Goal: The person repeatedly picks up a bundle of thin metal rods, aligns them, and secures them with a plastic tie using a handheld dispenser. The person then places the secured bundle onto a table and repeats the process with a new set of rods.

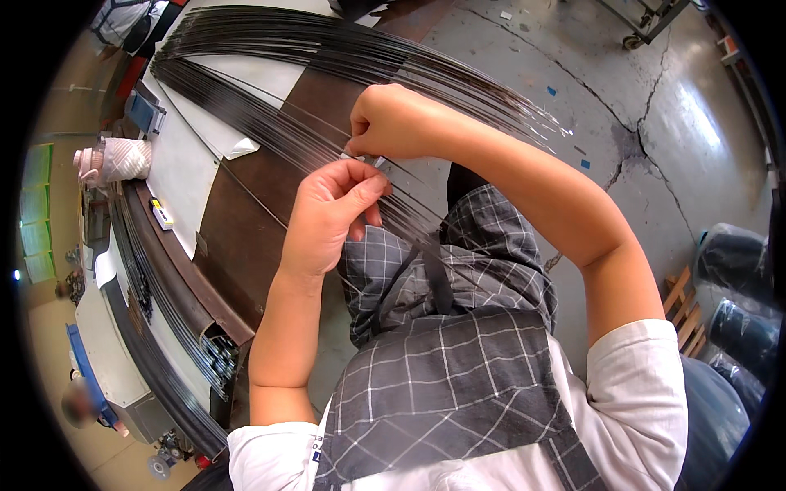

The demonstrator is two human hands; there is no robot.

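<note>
A bunch of long, thin black strips [246,116] runs from the far left of the bench toward my lap. My left hand [327,209] is closed around this bunch, thumb bent over its fingers, and the loose ends fan out below it. Just beyond, my right hand [397,121] is curled into a pinch against the same strips. A small whitish bit shows between the two hands; what the right fingertips grip is hidden. A second, thicker spread of black strips [327,45] arcs past the far side of my right hand, its tips hanging over the bench edge.
The brown-topped bench [246,209] carries white paper [176,184], a pinkish-white wrapped roll [127,159] and a small yellow-and-white box [160,214]. More dark rods [184,335] lie along its left side. Plastic-wrapped dark bundles [741,331] stand at right by a wooden pallet [684,311].
</note>
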